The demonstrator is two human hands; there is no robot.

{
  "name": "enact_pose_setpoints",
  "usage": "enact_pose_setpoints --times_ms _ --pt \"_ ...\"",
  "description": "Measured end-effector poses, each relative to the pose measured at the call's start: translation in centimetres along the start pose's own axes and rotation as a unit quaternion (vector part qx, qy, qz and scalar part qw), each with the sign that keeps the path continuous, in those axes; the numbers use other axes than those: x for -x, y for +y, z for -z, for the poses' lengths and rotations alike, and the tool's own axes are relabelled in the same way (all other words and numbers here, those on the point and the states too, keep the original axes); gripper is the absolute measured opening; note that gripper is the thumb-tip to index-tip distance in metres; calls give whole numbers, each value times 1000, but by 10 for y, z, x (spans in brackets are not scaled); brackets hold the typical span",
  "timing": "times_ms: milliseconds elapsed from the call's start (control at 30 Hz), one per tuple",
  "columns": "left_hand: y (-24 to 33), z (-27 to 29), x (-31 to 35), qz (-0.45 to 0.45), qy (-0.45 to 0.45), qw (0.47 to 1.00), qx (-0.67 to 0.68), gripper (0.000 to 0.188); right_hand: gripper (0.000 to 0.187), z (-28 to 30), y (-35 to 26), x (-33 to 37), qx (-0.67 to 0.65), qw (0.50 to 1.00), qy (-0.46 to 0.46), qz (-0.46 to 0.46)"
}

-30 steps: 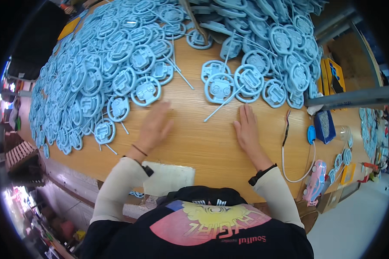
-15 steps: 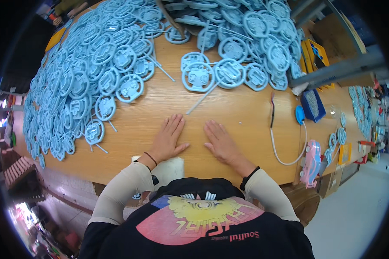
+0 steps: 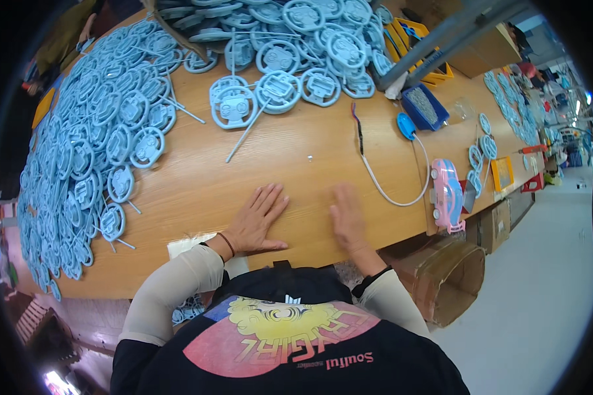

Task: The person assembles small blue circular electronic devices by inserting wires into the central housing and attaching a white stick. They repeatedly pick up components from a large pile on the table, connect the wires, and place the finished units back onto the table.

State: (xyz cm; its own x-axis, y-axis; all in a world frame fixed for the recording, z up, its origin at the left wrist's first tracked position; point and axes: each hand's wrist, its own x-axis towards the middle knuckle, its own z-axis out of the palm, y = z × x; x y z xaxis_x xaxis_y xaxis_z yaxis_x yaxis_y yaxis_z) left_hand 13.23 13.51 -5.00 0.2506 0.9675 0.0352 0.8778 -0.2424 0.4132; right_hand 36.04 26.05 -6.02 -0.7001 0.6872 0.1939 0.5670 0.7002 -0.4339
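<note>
My left hand (image 3: 257,220) lies flat on the wooden table (image 3: 197,191), fingers stretched and thumb apart, holding nothing. To its right is my right hand (image 3: 347,220), empty, blurred by motion, with its fingers stretched forward and its thumb apart. Ahead of both hands, a light-blue plastic toy steering wheel (image 3: 233,108) lies at the edge of a group of similar wheels. A thin light-blue rod (image 3: 247,138) points from that group toward my left hand. A small white speck (image 3: 310,158) lies on the wood ahead of my hands.
A large heap of light-blue wheels (image 3: 79,164) covers the left side; another pile (image 3: 310,33) stands at the back. On the right are a white cable (image 3: 392,199), a blue bin (image 3: 425,105) and a pink-and-blue toy car (image 3: 447,194). A cardboard box (image 3: 408,263) stands below the table's right edge.
The view has turned to the right, so the table's things sit further left in it. My right hand has moved and is now blurred; my left hand remains flat on the table.
</note>
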Motion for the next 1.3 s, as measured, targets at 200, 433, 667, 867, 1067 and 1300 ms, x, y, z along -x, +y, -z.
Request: enact_pose_setpoints --times_ms 200,433,667,867,1067,1300 --pt "18 -12 -13 1 -8 999 -31 79 46 24 73 55 184 948 172 -194" --pt "24 -18 -36 4 5 999 -48 73 20 71 122 33 165 958 18 -235" --pt "34 -25 -79 42 45 996 -60 73 16 86 138 23 182 964 45 -190" --pt "41 -30 -108 76 55 993 -69 73 48 67 149 26 76 984 115 -116" --pt "64 -39 -129 -4 10 1000 -14 73 59 38 122 26 22 993 43 -108" --pt "77 -43 -142 -31 6 997 72 71 55 30 79 9 -110 993 -19 -32"
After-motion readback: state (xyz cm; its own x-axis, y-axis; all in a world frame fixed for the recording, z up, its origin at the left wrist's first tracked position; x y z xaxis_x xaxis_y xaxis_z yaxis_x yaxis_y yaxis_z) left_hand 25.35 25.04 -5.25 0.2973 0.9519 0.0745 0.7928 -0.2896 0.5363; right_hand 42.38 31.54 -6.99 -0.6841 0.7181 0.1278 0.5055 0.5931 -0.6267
